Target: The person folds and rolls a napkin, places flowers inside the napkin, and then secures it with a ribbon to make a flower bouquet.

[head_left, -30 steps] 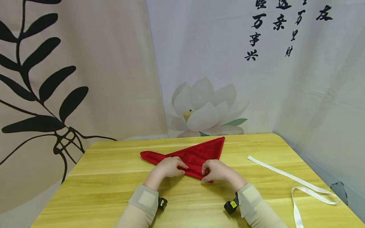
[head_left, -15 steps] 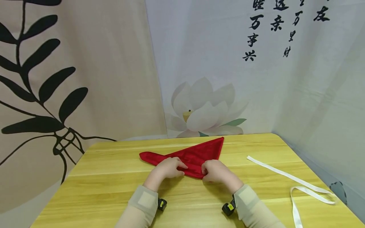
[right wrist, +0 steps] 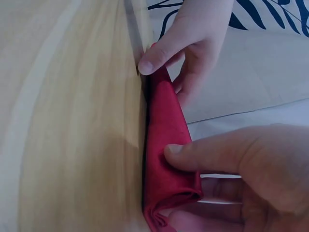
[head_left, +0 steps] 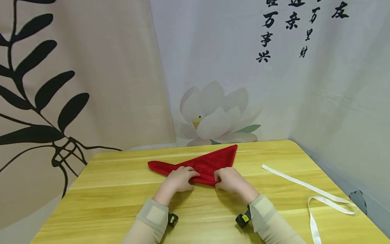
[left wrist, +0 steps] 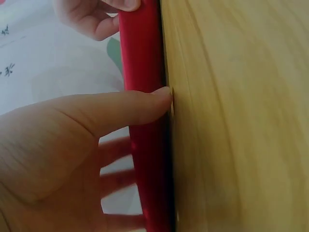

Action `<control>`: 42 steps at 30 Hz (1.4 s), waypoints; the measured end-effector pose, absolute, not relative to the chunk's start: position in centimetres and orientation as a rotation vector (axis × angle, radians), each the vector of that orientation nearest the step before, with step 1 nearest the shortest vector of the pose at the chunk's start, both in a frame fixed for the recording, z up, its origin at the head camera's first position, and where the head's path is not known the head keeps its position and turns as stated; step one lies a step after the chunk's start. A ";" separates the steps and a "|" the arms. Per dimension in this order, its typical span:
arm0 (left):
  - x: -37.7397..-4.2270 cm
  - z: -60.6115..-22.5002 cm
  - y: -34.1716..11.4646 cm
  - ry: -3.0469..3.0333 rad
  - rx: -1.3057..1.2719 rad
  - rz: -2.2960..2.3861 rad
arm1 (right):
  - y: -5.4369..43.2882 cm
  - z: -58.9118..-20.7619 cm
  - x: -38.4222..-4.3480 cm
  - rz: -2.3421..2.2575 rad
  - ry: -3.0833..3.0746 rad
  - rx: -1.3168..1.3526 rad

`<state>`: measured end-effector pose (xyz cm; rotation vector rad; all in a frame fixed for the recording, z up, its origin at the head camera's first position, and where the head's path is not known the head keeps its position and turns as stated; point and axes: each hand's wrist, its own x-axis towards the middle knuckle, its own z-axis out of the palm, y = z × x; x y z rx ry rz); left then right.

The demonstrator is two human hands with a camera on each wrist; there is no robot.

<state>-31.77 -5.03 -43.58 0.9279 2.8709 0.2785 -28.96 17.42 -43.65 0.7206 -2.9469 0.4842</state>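
A red triangular scarf (head_left: 214, 162) lies on the table, its near edge folded over into a thick strip. One narrow end points left and a sharp corner points to the back right. My left hand (head_left: 178, 179) holds the folded edge near its middle; in the left wrist view the thumb crosses the front of the scarf (left wrist: 145, 58) and the fingers reach behind it. Close to the right end, my right hand (head_left: 230, 179) pinches the fold. The right wrist view shows that thumb pressing the rolled scarf (right wrist: 166, 116), whose layered end hangs open beside the fingers.
A long white ribbon (head_left: 304, 184) lies loosely looped on the right of the wooden table (head_left: 100, 203). Behind the table hangs a pale curtain (head_left: 122, 84) with a printed plant, a lotus and black writing.
My right hand has taken in the scarf's loose near right corner and moved slightly away from me, so that corner no longer sticks out. The left hand keeps its place on the fold.
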 end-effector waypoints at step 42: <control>-33.6 -41.5 -4.4 2.744 0.985 0.208 | 18.6 -42.6 -28.9 0.725 -3.030 0.676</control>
